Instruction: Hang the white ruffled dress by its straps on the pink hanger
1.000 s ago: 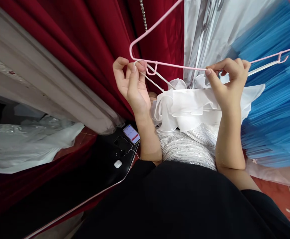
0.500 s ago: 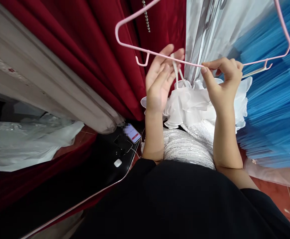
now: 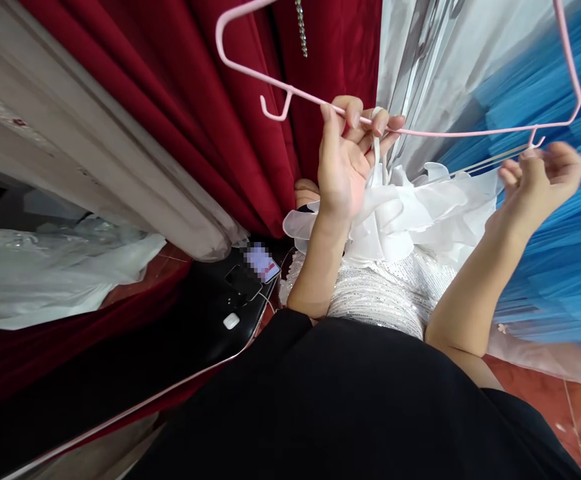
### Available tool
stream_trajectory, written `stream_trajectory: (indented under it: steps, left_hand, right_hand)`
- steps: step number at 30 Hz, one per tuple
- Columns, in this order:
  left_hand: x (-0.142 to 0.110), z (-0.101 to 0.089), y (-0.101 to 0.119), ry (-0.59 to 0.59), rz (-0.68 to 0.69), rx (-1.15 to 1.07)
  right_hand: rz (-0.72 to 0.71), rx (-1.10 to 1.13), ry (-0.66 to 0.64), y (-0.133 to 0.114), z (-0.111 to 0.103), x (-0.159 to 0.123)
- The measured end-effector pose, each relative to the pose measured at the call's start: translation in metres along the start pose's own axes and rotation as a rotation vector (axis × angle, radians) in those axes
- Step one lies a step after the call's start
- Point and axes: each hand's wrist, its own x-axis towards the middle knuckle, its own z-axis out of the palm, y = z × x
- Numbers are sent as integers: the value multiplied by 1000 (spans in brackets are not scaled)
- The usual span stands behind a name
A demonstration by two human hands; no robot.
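My left hand (image 3: 341, 167) pinches the lower bar of a pink clothes hanger (image 3: 460, 134) between thumb and fingers. A white strap loop (image 3: 376, 150) hangs over its fingers. At the far right, my right hand (image 3: 535, 183) is closed at the hanger's right hook, its fingertips on a thin pale strap (image 3: 495, 159) that reaches the hook; its outer fingers are blurred. The straps run to a white dress (image 3: 385, 293) with ruffles at the top and a sequinned body, lying against my front. Bare of any strap is the hanger's left hook (image 3: 276, 115).
Red fabric (image 3: 250, 127) hangs ahead, with white garments (image 3: 120, 127) left of it. Blue tulle (image 3: 545, 247) fills the right side. On a black surface (image 3: 170, 347) at lower left lie a lit phone (image 3: 270, 272), a dark device and a small white case (image 3: 231, 321).
My left hand has moved right and closed on the hanger bar. My right hand has let go of the bar's middle and moved right to the strap at the right hook.
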Motion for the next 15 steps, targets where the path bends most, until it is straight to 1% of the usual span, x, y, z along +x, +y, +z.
stream_trajectory:
  steps: [1, 2, 3, 5, 8, 11, 14, 15]
  left_hand:
    - [0, 0, 0, -17, 1, -54]
    - [-1, -1, 0, -42, 2, -111]
    - [-1, -2, 0, -66, 1, -156]
    - [0, -6, -1, -80, -10, -170]
    - [2, -14, -2, -75, -24, -138]
    - [5, -19, -4, -91, -20, -182]
    - [5, -19, -6, -37, -59, -129]
    - [5, -19, -7, -11, -71, -107]
  right_hand:
    - [116, 42, -46, 6, 0, 1]
    - [195, 96, -49, 8, 3, -1]
    - [212, 149, -36, 5, 6, -4]
    - [145, 182, -38, -7, 14, -13]
    - [101, 98, -63, -36, 18, -23]
    - [117, 16, -112, -65, 9, -26]
    - [37, 20, -120, -85, -3, -22]
    - [2, 32, -97, -88, -6, -20]
